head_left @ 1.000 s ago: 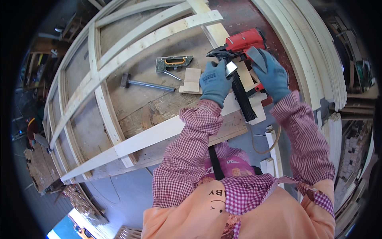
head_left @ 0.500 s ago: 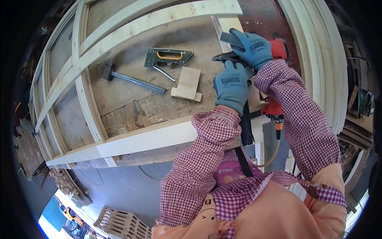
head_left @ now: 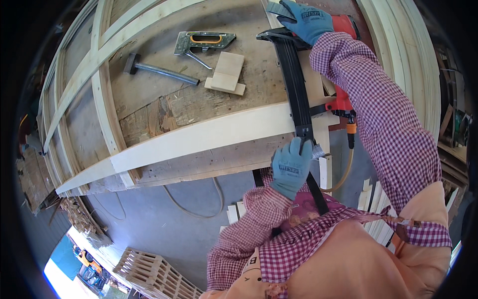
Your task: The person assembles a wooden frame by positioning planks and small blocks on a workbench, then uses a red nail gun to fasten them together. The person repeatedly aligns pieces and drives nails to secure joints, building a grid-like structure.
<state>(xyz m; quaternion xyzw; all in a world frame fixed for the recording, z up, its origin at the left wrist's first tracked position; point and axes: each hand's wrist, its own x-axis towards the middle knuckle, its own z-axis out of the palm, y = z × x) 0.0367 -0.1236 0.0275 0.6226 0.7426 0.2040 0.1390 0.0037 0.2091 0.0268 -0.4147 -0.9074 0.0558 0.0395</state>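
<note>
A red and black air nail gun (head_left: pixel 343 99) lies on the wooden frame, its long black magazine (head_left: pixel 294 74) pointing toward me. My left hand (head_left: pixel 291 164), in a blue glove, is closed around the magazine's near end. A small silvery piece (head_left: pixel 317 151) shows beside those fingers; its kind is unclear. At the far end, my gloved right hand (head_left: pixel 311 22) lies over the gun's black nose, with a grey ridged strip (head_left: pixel 279 8) pinched in its fingers. Left of the magazine are two stacked wood blocks (head_left: pixel 226 73), a manual staple gun (head_left: pixel 204 42) and a hammer (head_left: pixel 162 72).
A pale board (head_left: pixel 209 132) forms the frame's near edge. Long boards (head_left: pixel 393 65) are stacked at the right. A yellowish air hose (head_left: pixel 346 169) hangs from the gun past the frame. A slatted wooden crate (head_left: pixel 149 271) stands on the floor at lower left.
My left hand has moved toward me, from near the gun's nose to the near end of the magazine, baring its length. My right hand, with the grey strip, appears farther up the picture.
</note>
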